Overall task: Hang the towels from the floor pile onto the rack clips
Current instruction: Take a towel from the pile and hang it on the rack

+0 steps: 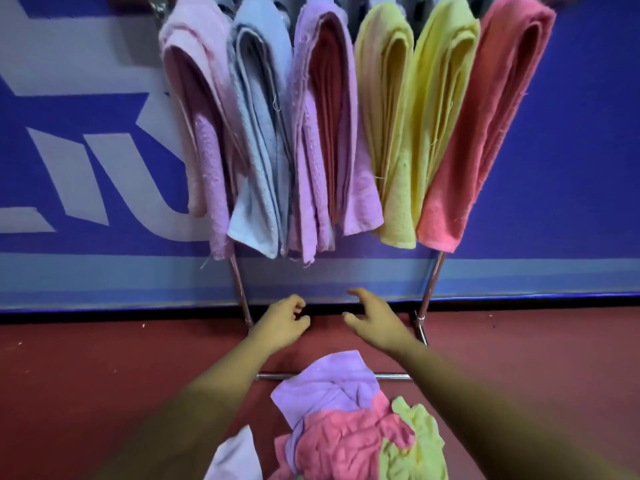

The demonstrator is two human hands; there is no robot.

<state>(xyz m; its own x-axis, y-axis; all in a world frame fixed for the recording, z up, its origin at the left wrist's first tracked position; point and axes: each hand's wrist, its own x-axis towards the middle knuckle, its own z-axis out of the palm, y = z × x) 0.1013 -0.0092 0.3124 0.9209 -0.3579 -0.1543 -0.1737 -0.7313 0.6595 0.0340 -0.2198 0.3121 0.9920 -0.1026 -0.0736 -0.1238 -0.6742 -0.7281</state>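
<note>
Several towels hang side by side from the top of the metal rack [428, 292]: a pink towel [204, 133], a light blue towel [259, 140], a lilac towel [322, 140], two yellow towels [405, 126] and a coral towel [485, 126]. The clips are out of view above the frame. On the floor in front lies the pile [349, 424] of lilac, coral, yellow and white towels. My left hand [282, 323] and my right hand [372, 318] hover empty above the pile, below the hanging towels, with fingers loosely curled.
A blue wall banner [69, 150] with white lettering stands right behind the rack. The rack's base bar [273, 376] lies across the dark red floor [104, 368] just beyond the pile.
</note>
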